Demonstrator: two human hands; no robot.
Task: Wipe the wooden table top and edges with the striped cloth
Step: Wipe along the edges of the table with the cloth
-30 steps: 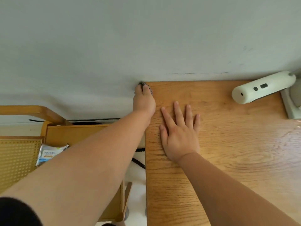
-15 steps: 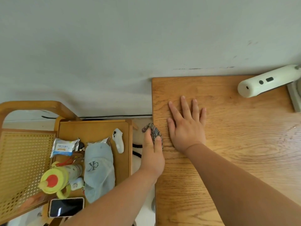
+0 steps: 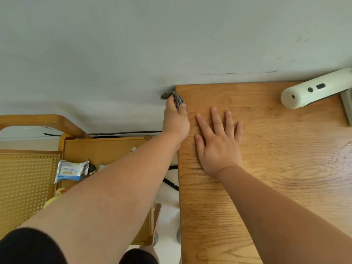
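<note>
The left hand (image 3: pixel 176 121) grips the striped cloth (image 3: pixel 176 99), fingers curled round it, and holds it against the left edge of the wooden desk (image 3: pixel 285 168), just short of the far corner where the desk meets the grey wall (image 3: pixel 133 44). A bunched end of the cloth sticks out beyond the fingertips. The right hand (image 3: pixel 219 143) lies palm down on the desk top just beside it, fingers straight and spread. A white handheld device (image 3: pixel 314 90) lies near the far right of the desk. To the left, a low wooden tray (image 3: pixel 106 147) holds a packet of wipes (image 3: pixel 71 170).
</note>
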